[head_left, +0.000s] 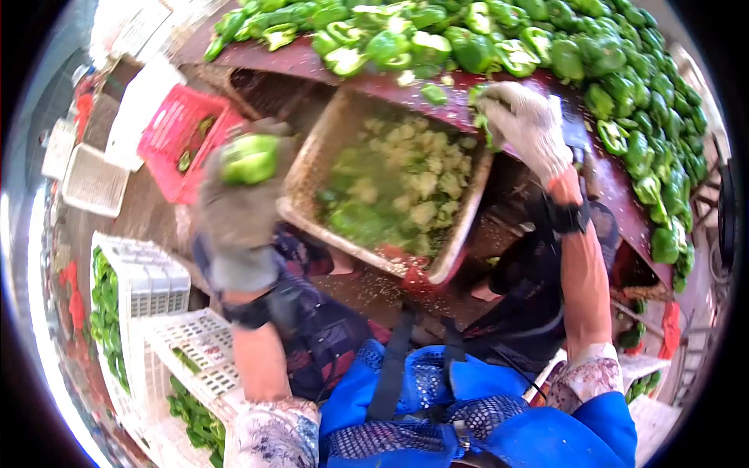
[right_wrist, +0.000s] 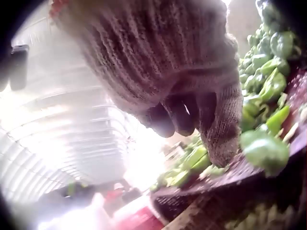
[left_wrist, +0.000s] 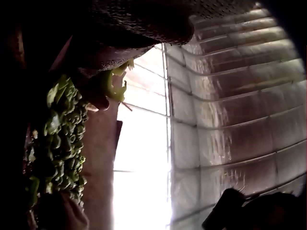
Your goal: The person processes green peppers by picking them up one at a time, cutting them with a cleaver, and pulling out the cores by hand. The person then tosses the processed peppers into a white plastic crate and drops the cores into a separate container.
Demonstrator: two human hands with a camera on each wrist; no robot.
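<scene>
In the head view my gloved left hand [head_left: 234, 207], blurred, grips a green bell pepper [head_left: 250, 158] left of the tub. The left wrist view shows dark gloved fingers [left_wrist: 158, 31] curled around it, with a torn, light-green edge of the pepper [left_wrist: 116, 85] sticking out. My right hand [head_left: 527, 121], in a pale knitted glove, is at the table's edge and pinches a piece of green pepper [head_left: 485, 129]. Its fingers are curled in the right wrist view, the fingertips low over the tabletop. Between the hands stands a tub [head_left: 292, 207] holding pale pepper cores and green scraps.
Halved and whole green peppers [head_left: 593, 58] heap along the dark red table [head_left: 312, 66]. A loose pepper piece [head_left: 434, 94] lies near its edge. To the left are a pink basket [head_left: 168, 129] and white crates [head_left: 156, 273] with peppers. The person's legs flank the tub.
</scene>
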